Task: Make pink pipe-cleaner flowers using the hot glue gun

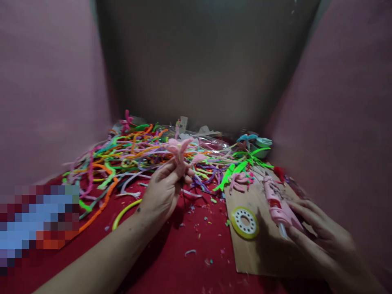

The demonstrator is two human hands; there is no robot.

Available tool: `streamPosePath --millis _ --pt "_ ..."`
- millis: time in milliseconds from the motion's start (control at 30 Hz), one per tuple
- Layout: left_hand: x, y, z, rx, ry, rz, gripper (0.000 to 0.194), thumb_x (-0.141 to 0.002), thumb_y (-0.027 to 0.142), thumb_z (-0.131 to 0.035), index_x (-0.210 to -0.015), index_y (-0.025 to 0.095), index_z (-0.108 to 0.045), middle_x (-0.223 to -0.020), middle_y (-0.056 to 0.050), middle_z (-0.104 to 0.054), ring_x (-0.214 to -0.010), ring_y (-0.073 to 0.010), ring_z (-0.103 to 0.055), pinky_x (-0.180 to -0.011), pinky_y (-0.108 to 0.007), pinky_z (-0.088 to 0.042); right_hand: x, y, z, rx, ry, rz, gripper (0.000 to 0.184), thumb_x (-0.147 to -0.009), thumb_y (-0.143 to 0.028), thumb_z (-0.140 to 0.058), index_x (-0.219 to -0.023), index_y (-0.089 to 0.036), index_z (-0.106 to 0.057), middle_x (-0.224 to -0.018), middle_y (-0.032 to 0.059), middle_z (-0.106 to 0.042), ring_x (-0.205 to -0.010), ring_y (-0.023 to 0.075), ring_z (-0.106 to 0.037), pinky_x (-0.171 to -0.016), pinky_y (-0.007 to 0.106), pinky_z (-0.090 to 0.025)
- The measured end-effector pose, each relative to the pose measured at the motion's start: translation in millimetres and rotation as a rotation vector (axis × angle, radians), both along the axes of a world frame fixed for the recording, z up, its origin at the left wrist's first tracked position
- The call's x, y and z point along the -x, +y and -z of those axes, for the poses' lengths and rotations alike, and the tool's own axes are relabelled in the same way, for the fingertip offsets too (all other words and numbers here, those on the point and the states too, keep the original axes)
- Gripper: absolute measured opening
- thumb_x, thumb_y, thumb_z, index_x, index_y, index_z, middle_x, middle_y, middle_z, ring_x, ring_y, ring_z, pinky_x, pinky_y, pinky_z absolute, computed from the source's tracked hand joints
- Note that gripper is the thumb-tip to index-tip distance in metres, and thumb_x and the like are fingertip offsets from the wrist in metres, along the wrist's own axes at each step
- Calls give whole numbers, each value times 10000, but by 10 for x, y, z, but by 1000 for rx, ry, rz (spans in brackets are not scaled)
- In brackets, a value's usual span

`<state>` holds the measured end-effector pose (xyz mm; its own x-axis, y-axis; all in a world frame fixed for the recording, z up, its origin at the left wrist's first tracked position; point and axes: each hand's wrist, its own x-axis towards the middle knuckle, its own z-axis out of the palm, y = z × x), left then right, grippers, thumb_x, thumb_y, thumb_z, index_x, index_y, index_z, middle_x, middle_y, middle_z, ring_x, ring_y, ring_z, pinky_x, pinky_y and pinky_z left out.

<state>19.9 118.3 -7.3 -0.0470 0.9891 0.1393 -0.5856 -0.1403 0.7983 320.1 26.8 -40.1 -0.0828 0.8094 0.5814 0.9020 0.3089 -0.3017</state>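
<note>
My left hand (167, 185) is closed around the lower part of a pink pipe-cleaner flower (179, 149), its petals pointing up above my fingers. A thin dark stem shows below that hand. At the right, my right hand (321, 237) has its thumb and fingers on either side of the handle of a pink hot glue gun (277, 206). A clear glue stick (283, 231) sticks out of the gun's rear. The gun is over a brown board (251, 257). A yellow-rimmed roll of tape (245, 222) lies flat beside it.
Tangled coloured pipe cleaners (122, 153) cover the back left of the red cloth (171, 261). Green leaf shapes (231, 175) and pink petals (240, 181) lie at the board's far edge. Behind are clear plastic wrappers (211, 143) and a teal tape dispenser (263, 145). Pink walls flank both sides.
</note>
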Motion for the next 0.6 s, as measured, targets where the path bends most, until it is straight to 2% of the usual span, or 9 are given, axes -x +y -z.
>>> streamPosePath --millis 133,267,433,600 --pt "-28 -19 -34 46 21 -9 29 -705 99 -649 -730 113 -654 -644 -18 -597 -559 -66 -521 -518 -148 -434 -249 -189 101 109 -42 159 338 -810 -399 -510 -1052 -177 -590 -996 97 -593 -865 207 -616 -697 281 -510" --pt "-45 -34 -76 75 11 10 103 -761 74 -570 -703 115 -644 -656 -27 -608 -556 -68 -505 -531 -145 -451 -426 -267 157 198 -81 238 349 -817 -419 -507 -1049 -175 -598 -941 79 -587 -819 189 -616 -696 269 -493" --pt "-53 -44 -99 115 21 -2 79 -752 87 -590 -700 111 -645 -661 -35 -613 -549 -70 -502 -539 -151 -462 -567 -167 148 251 -80 296 363 -813 -442 -509 -1032 -177 -624 -880 64 -601 -771 192 -612 -675 281 -486" --pt "-18 -7 -26 45 20 41 44 -688 135 -682 -705 111 -649 -650 -28 -614 -539 -67 -516 -525 -155 -449 -657 -5 113 318 -115 285 386 -812 -474 -486 -998 -177 -647 -849 76 -609 -738 207 -612 -655 312 -488"
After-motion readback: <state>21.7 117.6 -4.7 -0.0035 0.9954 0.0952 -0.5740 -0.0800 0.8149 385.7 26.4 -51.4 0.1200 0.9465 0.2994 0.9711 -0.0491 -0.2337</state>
